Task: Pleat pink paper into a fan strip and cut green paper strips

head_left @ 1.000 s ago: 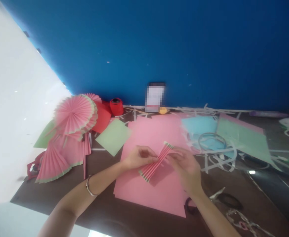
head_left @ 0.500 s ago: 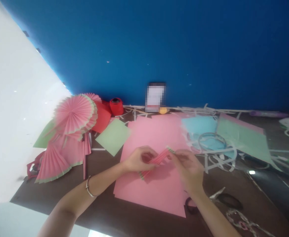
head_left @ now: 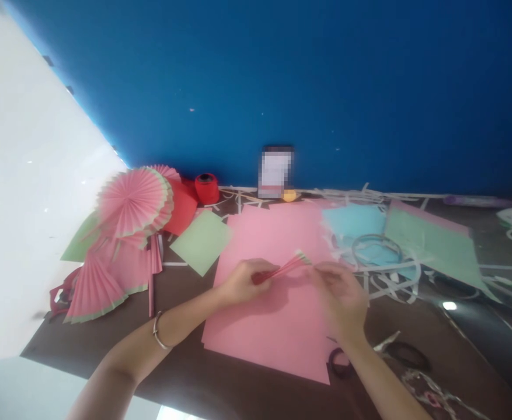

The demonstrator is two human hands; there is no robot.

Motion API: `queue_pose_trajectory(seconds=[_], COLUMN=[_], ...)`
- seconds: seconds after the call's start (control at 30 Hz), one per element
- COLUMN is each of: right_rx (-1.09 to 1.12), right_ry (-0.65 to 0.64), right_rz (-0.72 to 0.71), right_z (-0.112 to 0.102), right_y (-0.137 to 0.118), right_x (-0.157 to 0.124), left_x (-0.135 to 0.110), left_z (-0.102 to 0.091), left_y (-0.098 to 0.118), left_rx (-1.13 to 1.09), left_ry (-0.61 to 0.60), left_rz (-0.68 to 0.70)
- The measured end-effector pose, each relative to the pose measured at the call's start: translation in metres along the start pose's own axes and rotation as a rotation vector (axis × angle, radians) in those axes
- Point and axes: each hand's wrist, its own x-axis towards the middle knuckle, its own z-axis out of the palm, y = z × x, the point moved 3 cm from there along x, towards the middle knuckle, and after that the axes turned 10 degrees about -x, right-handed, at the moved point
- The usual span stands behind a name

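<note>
My left hand (head_left: 243, 281) is closed on the near end of a pleated pink paper strip (head_left: 286, 267) with pale green edges, squeezed into a thin bundle. The strip points up and right, above a large pink paper sheet (head_left: 277, 326) lying on the dark table. My right hand (head_left: 340, 293) hovers just right of the strip's far end, blurred by motion, so I cannot make out whether its fingers are closed. A bracelet sits on my left wrist.
Finished pink pleated fans (head_left: 131, 201) pile at the left beside a red tape roll (head_left: 206, 188) and a green square sheet (head_left: 201, 240). Blue and green sheets (head_left: 431, 242), a tape ring and white paper strips lie at right. Scissors (head_left: 396, 353) rest near my right forearm.
The pleated strip was spread wide between both hands; now it is pressed together into a narrow bundle in my left hand, and my right hand has shifted slightly right.
</note>
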Motion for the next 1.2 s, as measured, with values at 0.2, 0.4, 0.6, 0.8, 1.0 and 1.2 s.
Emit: queue_pose_trajectory(seconds=[0.2,0.4,0.6,0.8,1.0,1.2], right_rx=[-0.065,-0.084,-0.159,0.076,0.188,0.249], right_ry=[-0.007,0.006,0.008,-0.239,-0.363,-0.286], right_rz=[-0.113,-0.162,-0.256,-0.042,0.123,0.228], right_z=[0.0,0.0,0.0,0.011,0.01,0.007], right_y=[-0.002,-0.002,-0.001,0.005,0.002,0.005], right_x=[-0.003,-0.002,-0.001,-0.001,0.0,0.004], left_x=[0.0,0.0,-0.001,-0.002,-0.002,-0.001], left_z=[-0.001,-0.002,-0.004,-0.005,-0.002,-0.006], left_y=[0.001,-0.006,-0.005,-0.004,0.0,-0.006], left_rx=[0.033,0.148,0.302,0.269,0.16,0.166], left_ry=[-0.004,0.047,0.023,-0.018,-0.107,0.01], left_rz=[0.086,0.097,0.105,0.076,0.217,0.065])
